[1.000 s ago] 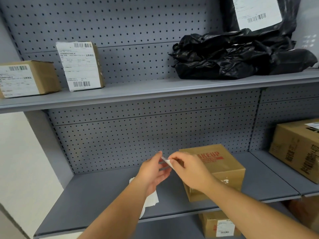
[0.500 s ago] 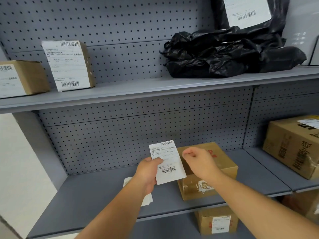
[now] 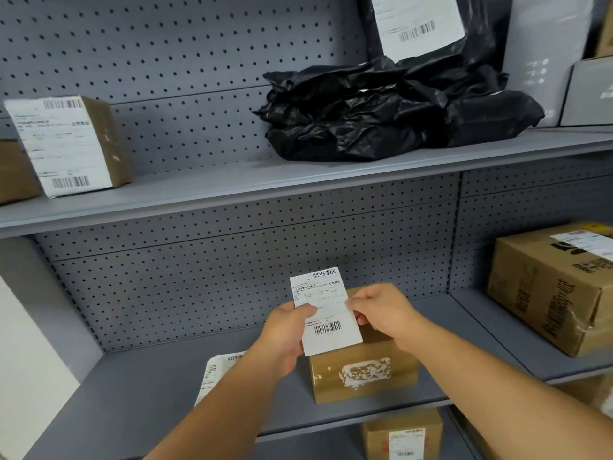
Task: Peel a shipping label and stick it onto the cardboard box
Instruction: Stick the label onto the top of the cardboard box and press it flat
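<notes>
On the upper shelf [image 3: 232, 190], at about 9 o'clock in the view, a small brown box [image 3: 99, 141] stands on end with a white printed label covering its front face; a second brown box [image 3: 13, 171] just to its left is cut off by the frame edge. On the lower shelf [image 3: 139, 393], at about 7 o'clock, a stack of label sheets [image 3: 214, 373] lies flat, partly hidden by the left forearm.

The left hand [image 3: 285, 336] pinches the left edge of the shipping label [image 3: 326, 310] between thumb and fingers. The label is held upright in the air, printed side toward the camera, barcodes at its top and near its bottom, tilted slightly to the left. Its lower edge overlaps the top of the cardboard box [image 3: 361, 373] as seen from here; whether it touches the box cannot be told. The right hand [image 3: 384, 310] grips the label's right edge with thumb in front and fingers curled behind.

The cardboard box sits on the lower shelf at about 6 o'clock, closed, with a torn white patch on its front face.

At 1 o'clock, crumpled black plastic bags [image 3: 391, 114] lie heaped on the upper shelf, and a black bag with a white label [image 3: 418, 24] leans behind them. At 3 o'clock a larger brown carton [image 3: 547, 293] rests on the neighbouring shelf section, closed, a label on top.
</notes>
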`<move>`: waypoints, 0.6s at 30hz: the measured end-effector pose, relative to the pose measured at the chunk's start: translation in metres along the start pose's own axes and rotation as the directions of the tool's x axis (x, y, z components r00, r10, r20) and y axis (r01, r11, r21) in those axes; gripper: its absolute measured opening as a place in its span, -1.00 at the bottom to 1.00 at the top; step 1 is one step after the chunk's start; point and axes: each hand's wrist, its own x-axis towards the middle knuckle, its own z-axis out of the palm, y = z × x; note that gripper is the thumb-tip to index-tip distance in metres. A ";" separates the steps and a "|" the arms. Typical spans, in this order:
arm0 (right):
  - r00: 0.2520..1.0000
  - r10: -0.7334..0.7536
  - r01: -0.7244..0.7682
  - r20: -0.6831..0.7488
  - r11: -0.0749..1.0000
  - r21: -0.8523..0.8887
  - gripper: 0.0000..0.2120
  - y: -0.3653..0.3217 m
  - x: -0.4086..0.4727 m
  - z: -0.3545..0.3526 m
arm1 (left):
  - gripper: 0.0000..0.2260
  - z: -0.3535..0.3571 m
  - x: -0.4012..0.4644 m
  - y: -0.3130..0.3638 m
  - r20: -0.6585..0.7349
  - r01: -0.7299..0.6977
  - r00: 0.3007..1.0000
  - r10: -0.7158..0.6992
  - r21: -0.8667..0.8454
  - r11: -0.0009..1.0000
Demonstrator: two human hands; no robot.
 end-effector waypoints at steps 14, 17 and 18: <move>0.999 0.043 -0.044 0.027 0.999 0.003 -0.90 0.021 0.051 -0.074 | -0.87 0.024 0.028 -0.016 -0.283 -0.118 0.912 0.299 0.516 0.848; 0.996 0.073 -0.072 0.049 0.997 -0.027 -0.91 0.028 0.058 -0.075 | -0.91 0.012 0.035 -0.028 -0.268 -0.103 0.894 0.359 0.656 0.747; 0.995 0.085 -0.083 0.057 0.996 -0.036 -0.91 0.029 0.060 -0.074 | -0.91 0.009 0.038 -0.031 -0.260 -0.096 0.894 0.365 0.685 0.722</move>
